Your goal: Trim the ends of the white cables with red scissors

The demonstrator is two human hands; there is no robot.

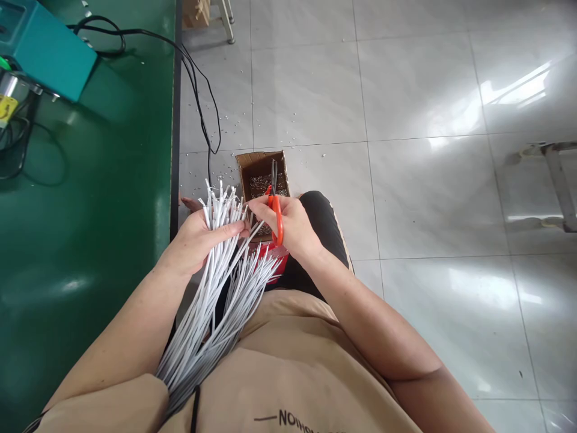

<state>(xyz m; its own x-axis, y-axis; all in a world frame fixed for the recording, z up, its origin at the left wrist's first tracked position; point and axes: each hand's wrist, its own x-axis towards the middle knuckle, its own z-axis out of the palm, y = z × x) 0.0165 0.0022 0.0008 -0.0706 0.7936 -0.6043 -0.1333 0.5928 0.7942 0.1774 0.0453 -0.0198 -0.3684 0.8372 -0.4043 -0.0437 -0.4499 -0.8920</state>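
A bundle of white wires (pixel 211 282) is clamped in the left hand (pixel 198 237), whose fingers are wrapped and pressed together around it just below the cut ends; the long tails are draped back over the lap toward the near edge of the view. A pair of orange-handled scissors (pixel 274 204) is gripped in the right hand (pixel 288 225), the fingers being closed through the handles while thumb and forefinger appear to pinch a single wire drawn from the bundle. The blades are pointed away, and whether they are parted cannot be told. Just beyond the hands, an open cardboard box (pixel 261 174) holding small dark scrap is set on the tiled floor (pixel 406 180), with loose trimmings scattered about it. To the left, a green bench (pixel 90 210) carries a teal machine (pixel 45 48) and black cables (pixel 198 90) at the far end. Risk is judged as follows: the loose fan of wire ends may slip from the left hand if the clamp is relaxed; fingertips held close to the blades may be nicked; offcuts may miss the narrow box.
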